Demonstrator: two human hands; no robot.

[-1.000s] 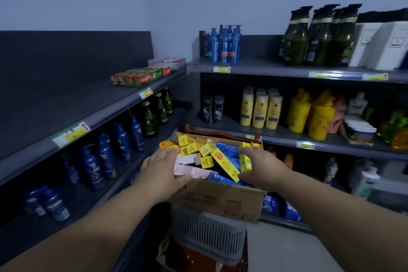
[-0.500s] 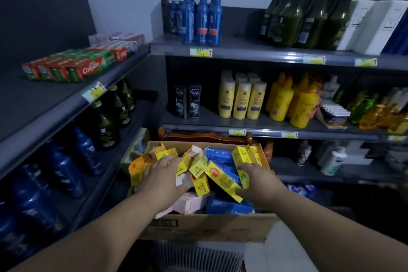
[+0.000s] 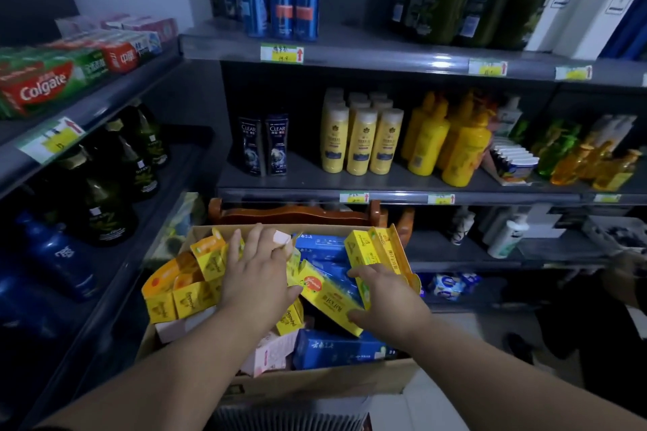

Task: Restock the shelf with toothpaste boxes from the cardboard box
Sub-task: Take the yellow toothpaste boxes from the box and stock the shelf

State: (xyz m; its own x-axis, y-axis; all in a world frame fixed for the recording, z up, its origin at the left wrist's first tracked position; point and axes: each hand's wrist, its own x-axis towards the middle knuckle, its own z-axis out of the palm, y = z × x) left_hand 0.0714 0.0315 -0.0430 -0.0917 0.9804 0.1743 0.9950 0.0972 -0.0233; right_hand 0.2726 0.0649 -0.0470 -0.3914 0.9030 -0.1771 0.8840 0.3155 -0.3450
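Close before the grey shelves (image 3: 385, 58), the cardboard box (image 3: 315, 385) sits crammed with jumbled yellow, blue and pink toothpaste boxes (image 3: 336, 350). My left hand (image 3: 261, 276) lies spread and flat on the yellow ones. My right hand (image 3: 388, 304) grips a long yellow box (image 3: 329, 297) between thumb and fingers. Since a moment ago, my left fingers have stretched toward the far wall.

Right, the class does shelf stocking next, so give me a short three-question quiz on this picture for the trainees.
1. True or false: the left hand and the right hand both reach into the cardboard box.
2. The right hand grips: A) a blue bottle, B) a long yellow box, C) a price tag.
3. Fill the gap: the Colgate boxes lie on a shelf to the person's ___.
Key: 1 true; 2 B; 3 left.
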